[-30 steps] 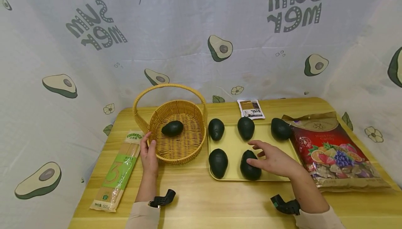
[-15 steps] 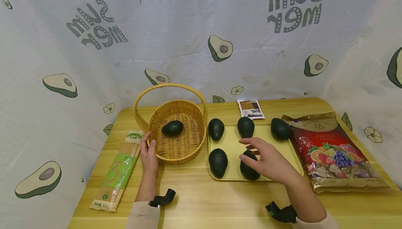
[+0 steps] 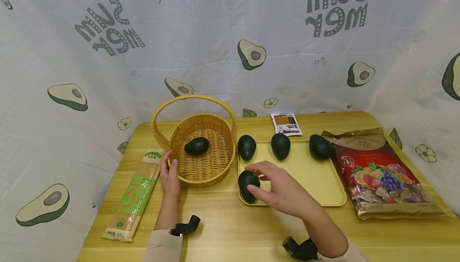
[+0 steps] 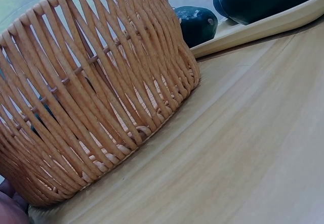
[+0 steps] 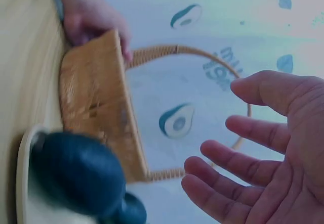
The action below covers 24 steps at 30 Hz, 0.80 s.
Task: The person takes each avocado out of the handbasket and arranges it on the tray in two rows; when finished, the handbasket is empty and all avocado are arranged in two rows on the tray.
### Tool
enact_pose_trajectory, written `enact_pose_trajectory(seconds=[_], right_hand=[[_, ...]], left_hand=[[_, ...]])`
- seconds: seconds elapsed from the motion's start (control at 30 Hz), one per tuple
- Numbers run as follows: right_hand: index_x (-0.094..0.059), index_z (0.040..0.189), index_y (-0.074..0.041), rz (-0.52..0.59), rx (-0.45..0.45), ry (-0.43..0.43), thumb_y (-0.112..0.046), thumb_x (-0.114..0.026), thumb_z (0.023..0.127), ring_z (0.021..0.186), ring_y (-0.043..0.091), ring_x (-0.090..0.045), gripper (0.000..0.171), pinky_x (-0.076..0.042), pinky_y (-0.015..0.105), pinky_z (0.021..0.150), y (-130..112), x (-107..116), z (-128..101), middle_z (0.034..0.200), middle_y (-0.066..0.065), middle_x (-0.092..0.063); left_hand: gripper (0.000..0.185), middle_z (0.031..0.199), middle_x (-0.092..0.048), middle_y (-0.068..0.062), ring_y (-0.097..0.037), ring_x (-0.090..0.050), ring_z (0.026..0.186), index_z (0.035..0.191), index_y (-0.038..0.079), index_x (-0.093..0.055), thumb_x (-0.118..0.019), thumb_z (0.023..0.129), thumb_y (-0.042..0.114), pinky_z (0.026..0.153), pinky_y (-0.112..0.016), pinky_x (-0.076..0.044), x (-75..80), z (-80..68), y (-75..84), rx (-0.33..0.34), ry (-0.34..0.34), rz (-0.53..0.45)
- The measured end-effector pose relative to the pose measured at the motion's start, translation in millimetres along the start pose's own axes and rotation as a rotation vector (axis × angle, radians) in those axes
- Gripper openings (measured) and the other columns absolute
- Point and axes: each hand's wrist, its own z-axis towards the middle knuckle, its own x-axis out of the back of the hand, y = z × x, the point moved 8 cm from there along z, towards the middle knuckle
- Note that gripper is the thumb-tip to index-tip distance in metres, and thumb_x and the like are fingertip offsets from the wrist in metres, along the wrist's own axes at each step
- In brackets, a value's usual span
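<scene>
In the head view, a yellow wicker basket [image 3: 205, 170] with a tall handle holds one dark green avocado [image 3: 197, 146]. My left hand [image 3: 170, 180] holds the basket's left rim, thumb over the edge and fingers along the outside. Over the pale yellow tray [image 3: 316, 186], my right hand [image 3: 282, 190] hovers beside the front-left avocado [image 3: 248, 186], fingers spread and loosely bent. Nothing lies in that palm in the right wrist view, where a blurred avocado [image 5: 78, 173] shows below. Part of the tray's front is hidden by the right hand.
Along the tray's back edge lie a left avocado [image 3: 246, 147], a middle one [image 3: 280, 146] and a right one [image 3: 321, 147]. A red candy bag [image 3: 384, 174] lies right of the tray, a small sachet [image 3: 286, 124] behind it. A noodle packet [image 3: 134, 198] lies left of the basket.
My right hand has moved left across the tray, from the front-middle avocado to the front-left one. The front-middle avocado is now out of sight. My left hand has stayed at the basket.
</scene>
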Motion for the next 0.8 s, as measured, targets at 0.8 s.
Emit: enact_pose_trajectory(seconds=[0.8], right_hand=[[-0.051,0.148,-0.019,0.087,-0.193,0.216,-0.03,-0.068,0.096,0.137,0.035,-0.049,0.056,-0.046,0.056,0.107,-18,-92,135,0.15,0.012,-0.045]], left_hand=[[0.04,0.159,-0.036,-0.008,-0.023,-0.028,0.151,0.145,0.0,-0.043,-0.043,0.107,0.013,0.108,-0.015,-0.033,0.7,1.0,0.7,-0.016,-0.021,-0.021]])
